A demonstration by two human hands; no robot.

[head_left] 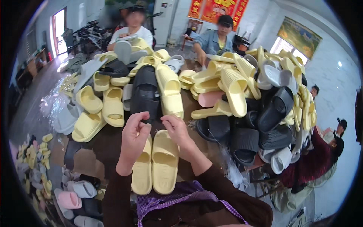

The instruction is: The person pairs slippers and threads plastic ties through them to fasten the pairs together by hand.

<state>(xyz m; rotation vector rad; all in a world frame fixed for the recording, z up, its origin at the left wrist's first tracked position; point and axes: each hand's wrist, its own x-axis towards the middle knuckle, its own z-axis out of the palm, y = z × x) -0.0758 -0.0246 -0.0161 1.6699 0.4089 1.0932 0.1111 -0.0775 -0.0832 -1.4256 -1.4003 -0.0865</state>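
Note:
A pair of pale yellow slide slippers [165, 178] lies side by side in front of me, toes pointing away. Over their far ends I hold up both hands. My left hand [133, 138] is closed, thumb and fingertips pinched together. My right hand [177, 130] pinches too, a short gap away from the left. Whatever the fingertips hold, if anything, is too small to make out. Just beyond them are black ribbed slippers [144, 89] and another yellow pair [170, 89], set lengthwise.
Piled yellow slippers [234, 89] and black slippers [245, 145] stand at the right. Loose white strands [231, 170] hang near the table edge. More slippers [70, 199] lie low at the left. Two people [221, 38] [132, 28] are across the table; others [314, 162] sit at the right.

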